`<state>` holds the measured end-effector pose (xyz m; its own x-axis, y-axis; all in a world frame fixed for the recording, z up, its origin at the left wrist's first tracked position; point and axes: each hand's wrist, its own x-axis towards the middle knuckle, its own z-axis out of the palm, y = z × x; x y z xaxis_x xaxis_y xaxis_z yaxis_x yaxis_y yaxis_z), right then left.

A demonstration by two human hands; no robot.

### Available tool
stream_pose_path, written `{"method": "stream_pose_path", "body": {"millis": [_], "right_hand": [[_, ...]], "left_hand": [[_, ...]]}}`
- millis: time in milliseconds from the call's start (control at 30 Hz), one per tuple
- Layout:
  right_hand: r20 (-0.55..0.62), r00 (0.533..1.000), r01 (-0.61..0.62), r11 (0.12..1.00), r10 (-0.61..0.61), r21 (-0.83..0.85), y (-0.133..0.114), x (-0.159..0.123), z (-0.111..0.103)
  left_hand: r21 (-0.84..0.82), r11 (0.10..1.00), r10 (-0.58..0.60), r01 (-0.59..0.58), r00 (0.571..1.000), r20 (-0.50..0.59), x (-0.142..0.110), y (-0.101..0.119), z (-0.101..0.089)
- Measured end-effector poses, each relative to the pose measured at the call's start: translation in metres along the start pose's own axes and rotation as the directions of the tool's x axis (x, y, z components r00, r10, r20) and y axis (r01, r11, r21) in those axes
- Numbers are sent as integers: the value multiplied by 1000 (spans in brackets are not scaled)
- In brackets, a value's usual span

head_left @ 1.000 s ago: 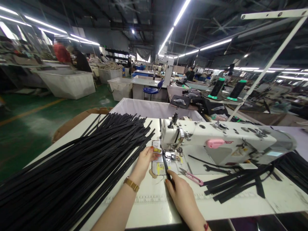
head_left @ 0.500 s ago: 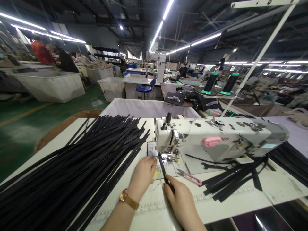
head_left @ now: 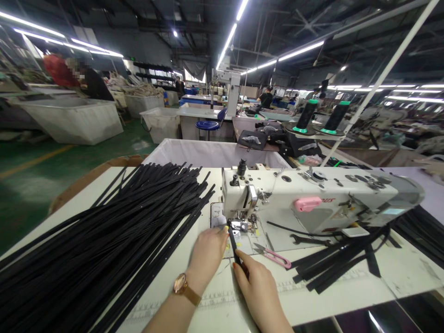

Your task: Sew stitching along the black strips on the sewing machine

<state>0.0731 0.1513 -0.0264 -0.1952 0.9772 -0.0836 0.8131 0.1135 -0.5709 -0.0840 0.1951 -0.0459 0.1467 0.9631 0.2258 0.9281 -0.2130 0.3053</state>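
The counter [head_left: 312,305] is white, and a big heap [head_left: 114,222] of black strips covers its left part, from close to the far edge to out of view at the near left. The machine [head_left: 274,196], for sewing, stands by the far edge, right of the heap. Some short bits [head_left: 333,268] of black stuff lie on the right part, between the machine and the near edge. The right hand [head_left: 255,273] is closed, with thumb and fingers holding one thin black strip [head_left: 233,241]. The left hand [head_left: 208,249] is up by the foot [head_left: 239,225] of the machine, with its fingers close together. Its tips are right at the strip's left side, but I cannot tell if they pinch it or just rest there. The strip's long way runs from the foot toward the near edge, with a small lean to the right. The left hand is nearer to the foot, and the right hand is nearer to the near edge. So the strip is on the right of the left hand, and it goes out ahead of the right hand. A wrench [head_left: 310,240] and pink snips [head_left: 268,253] lie right of the strip, the snips closer to it. A watch [head_left: 180,283] is on the left wrist.
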Motion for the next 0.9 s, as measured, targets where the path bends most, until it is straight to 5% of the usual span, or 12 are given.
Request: {"method": "stream_pose_path", "body": {"millis": [900], "right_hand": [[-7,1000,10,999,-10,-32,1,1,0]], "left_hand": [[234,972,13,-33,996,89,-3,18,6]]}}
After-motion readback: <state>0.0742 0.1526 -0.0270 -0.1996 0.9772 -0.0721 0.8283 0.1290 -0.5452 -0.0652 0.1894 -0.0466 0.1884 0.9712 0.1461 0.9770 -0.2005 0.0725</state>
